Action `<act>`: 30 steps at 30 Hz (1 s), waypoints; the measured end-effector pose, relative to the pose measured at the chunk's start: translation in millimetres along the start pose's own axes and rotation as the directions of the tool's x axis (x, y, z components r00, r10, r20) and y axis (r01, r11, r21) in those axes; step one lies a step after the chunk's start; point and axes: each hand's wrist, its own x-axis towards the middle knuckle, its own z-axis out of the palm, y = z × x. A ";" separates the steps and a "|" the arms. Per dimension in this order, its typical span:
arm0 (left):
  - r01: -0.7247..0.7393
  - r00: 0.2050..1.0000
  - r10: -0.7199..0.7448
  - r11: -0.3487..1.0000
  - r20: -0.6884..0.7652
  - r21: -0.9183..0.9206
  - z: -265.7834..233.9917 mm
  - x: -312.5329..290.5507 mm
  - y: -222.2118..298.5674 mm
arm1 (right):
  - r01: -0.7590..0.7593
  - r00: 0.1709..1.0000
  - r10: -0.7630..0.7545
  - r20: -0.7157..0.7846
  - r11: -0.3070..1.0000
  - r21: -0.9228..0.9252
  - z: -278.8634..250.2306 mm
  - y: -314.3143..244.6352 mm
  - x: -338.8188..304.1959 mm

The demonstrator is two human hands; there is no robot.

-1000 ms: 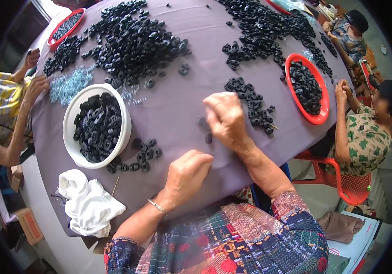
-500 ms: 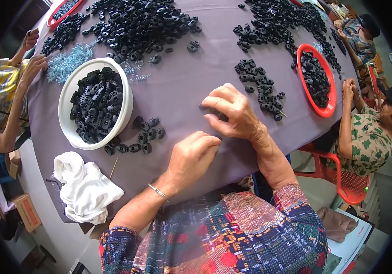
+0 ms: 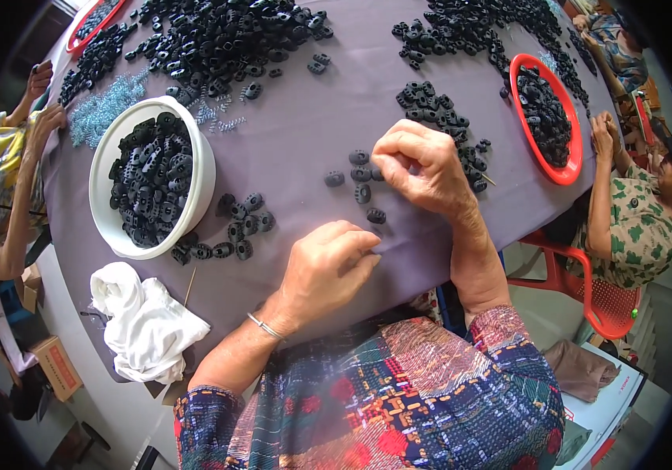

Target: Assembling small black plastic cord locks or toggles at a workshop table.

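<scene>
My left hand (image 3: 328,266) is closed above the cloth near the table's front edge, thumb against the curled fingers; what it pinches, if anything, is too small to make out. My right hand (image 3: 422,168) has its fingers curled in, with the fingertips at the edge of a small group of black oval plastic cord locks (image 3: 362,193). One of these is partly hidden by the fingertips, and I cannot tell if it is gripped. Left of my hands, more cord locks (image 3: 249,225) lie beside a white tub (image 3: 209,168) filled with the same kind.
Large heaps of black parts (image 3: 226,39) and pale blue springs (image 3: 108,106) cover the far side. Right is a red basket (image 3: 575,149) of parts; left are a white cloth (image 3: 144,329) and a thin stick (image 3: 190,287). Co-workers sit on both sides.
My right hand has moved slightly right, uncovering several cord locks on the cloth that it had hidden. My left hand stays nearly in place. The view has shifted a little.
</scene>
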 end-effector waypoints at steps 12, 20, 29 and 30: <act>-0.129 0.991 0.125 0.981 0.036 0.146 2.3 -0.2 -2.2 | 0.201 0.977 -0.212 -0.033 0.957 -0.211 13.7 10.9 -4.0; -0.165 0.986 0.169 0.974 -0.011 0.158 1.6 -3.2 -5.1 | 0.202 0.953 -0.257 -0.164 0.935 -0.292 12.9 5.4 1.2; -0.331 0.942 0.335 0.938 -0.021 0.101 10.8 -8.0 -4.9 | 0.378 0.925 -0.368 0.091 0.878 -0.293 35.7 -9.6 -3.9; -0.325 0.944 0.329 0.939 -0.026 0.109 10.8 -7.9 -5.2 | 0.371 0.928 -0.364 0.082 0.878 -0.302 37.7 -8.3 -3.2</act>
